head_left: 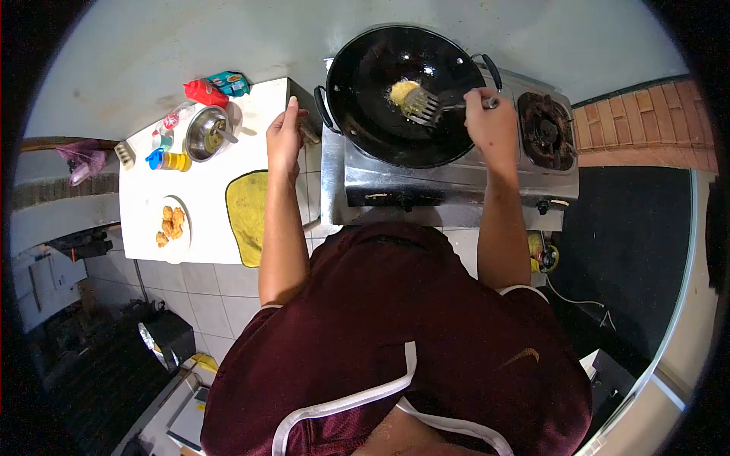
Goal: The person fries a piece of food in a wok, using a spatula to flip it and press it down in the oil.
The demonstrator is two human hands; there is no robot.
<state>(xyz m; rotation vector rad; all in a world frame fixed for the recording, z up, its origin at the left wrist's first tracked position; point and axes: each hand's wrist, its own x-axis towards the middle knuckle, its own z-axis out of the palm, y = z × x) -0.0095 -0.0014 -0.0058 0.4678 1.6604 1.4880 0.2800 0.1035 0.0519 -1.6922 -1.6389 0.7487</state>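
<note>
While its long axis runs sideways, the spatula point(423, 109) points left.

Black wok point(372, 125) (yellow food point(401, 91) inside)

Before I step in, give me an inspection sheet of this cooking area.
Surface: steel stove carries the black wok; white table stands to its left.
Job's things: slotted spatula at the yellow food inside the black wok.
Clutter: on the white table, metal bowl with spoon, plate of browned food, yellow cloth, blue-capped bottle, red packet.
Hands: right hand grips the slotted spatula's handle; left hand near the wok's left handle, grip unclear.
Cables: white cord, below the stove's right side.
Surroundings: tiled floor; brick-patterned surface at right.
</note>
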